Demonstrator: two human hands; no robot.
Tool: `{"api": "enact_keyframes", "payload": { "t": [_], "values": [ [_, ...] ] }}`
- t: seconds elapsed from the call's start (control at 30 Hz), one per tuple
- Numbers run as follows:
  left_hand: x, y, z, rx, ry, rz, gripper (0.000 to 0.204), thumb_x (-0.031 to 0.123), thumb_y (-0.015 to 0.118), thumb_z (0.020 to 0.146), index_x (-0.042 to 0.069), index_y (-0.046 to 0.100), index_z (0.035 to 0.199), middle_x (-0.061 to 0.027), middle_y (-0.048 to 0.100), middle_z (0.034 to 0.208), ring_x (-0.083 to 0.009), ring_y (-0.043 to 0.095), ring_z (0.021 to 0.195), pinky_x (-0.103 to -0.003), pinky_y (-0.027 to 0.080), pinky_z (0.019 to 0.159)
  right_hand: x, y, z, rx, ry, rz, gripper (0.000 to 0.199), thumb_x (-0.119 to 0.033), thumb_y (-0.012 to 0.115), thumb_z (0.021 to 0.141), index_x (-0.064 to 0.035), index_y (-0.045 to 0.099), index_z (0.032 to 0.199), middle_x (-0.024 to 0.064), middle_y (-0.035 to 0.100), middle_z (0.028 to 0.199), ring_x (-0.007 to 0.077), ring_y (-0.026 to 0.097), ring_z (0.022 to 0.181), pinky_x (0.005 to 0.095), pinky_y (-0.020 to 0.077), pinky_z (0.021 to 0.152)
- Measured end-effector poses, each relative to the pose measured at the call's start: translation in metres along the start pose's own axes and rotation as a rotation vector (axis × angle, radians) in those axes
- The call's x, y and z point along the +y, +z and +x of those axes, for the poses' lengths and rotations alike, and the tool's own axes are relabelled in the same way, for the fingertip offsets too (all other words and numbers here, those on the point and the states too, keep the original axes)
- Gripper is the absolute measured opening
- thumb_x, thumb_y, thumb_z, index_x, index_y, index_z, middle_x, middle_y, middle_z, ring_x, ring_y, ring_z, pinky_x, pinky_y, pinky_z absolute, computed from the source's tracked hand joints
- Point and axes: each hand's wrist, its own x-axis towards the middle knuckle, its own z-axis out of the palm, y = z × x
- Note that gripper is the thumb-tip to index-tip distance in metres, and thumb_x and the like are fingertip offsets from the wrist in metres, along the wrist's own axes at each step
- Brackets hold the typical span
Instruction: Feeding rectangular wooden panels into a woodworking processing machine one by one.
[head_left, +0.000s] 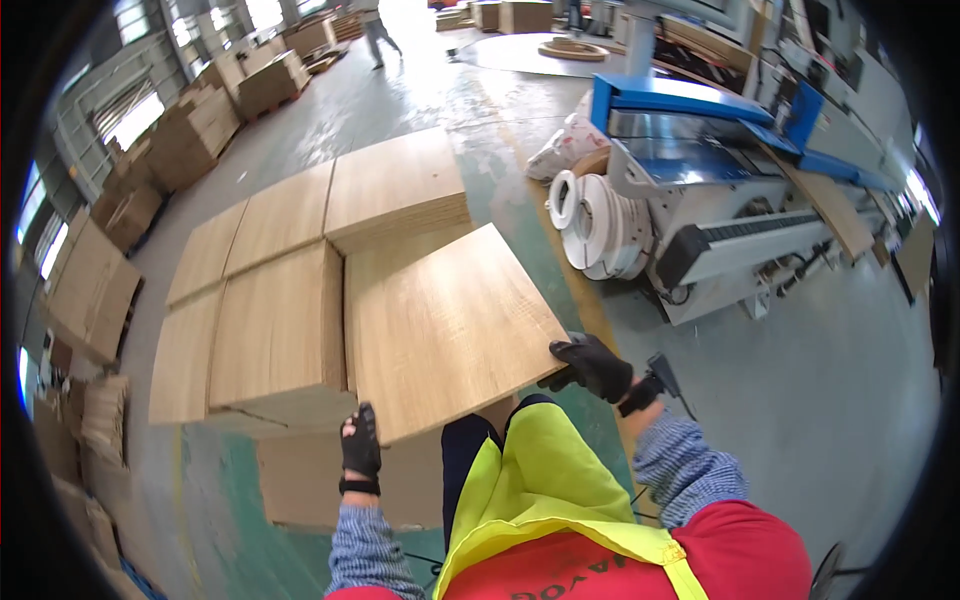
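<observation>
Wooden panel (450, 330) at frame centre, gripped on its near edge by the gloved left hand (361, 440) and right hand (592, 366), above stacked boards (280, 300)

A long blue and white machine (720, 190) stands on the grey concrete floor (800, 400) at the right. White rolls of edge tape (595, 225) lean just beside it. Stacks of brown cardboard boxes (200, 125) line the left side. Far back, a person (375, 30) walks.
</observation>
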Motion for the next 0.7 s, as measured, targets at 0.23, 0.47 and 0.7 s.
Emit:
{"api": "enact_keyframes", "payload": {
  "t": [0.23, 0.47, 0.7],
  "values": [
    [0.111, -0.048, 0.0, 0.229, 0.317, -0.313, 0.031, 0.001, 0.041, 0.086, -0.005, 0.055, 0.114, -0.0189, 0.058, 0.103, -0.0313, 0.054, 0.095, -0.039, 0.046, 0.08, -0.065, 0.018, -0.161, 0.29, -0.393, -0.399, 0.038, -0.03, 0.062, 0.085, 0.0007, 0.054, 0.107, 0.0061, 0.061, 0.082, 0.014, 0.061, 0.065, 0.0273, 0.0503, 0.056],
    [0.249, -0.112, 0.076, 0.227, 0.638, -0.279, 0.053, -0.012, 0.046, 0.067, -0.002, 0.055, 0.118, -0.0175, 0.055, 0.118, -0.0331, 0.049, 0.109, -0.04, 0.038, 0.094, -0.074, -0.022, -0.214, 0.579, -0.829, 0.406, 0.042, -0.042, 0.044, 0.093, -0.0059, 0.054, 0.113, 0.008, 0.066, 0.095, 0.0202, 0.064, 0.08, 0.0338, 0.0526, 0.071],
    [0.352, -0.083, 0.155, -0.281, 0.865, -1.038, 0.024, 0.0, 0.064, 0.082, -0.002, 0.059, 0.105, -0.0038, 0.052, 0.107, -0.0139, 0.049, 0.103, -0.024, 0.043, 0.085, -0.061, 0.04, -0.149, 0.558, -0.605, 0.196, 0.054, -0.047, 0.037, 0.095, -0.0027, 0.042, 0.125, 0.0122, 0.062, 0.104, 0.0219, 0.065, 0.086, 0.0318, 0.0549, 0.062]
  ]
}}
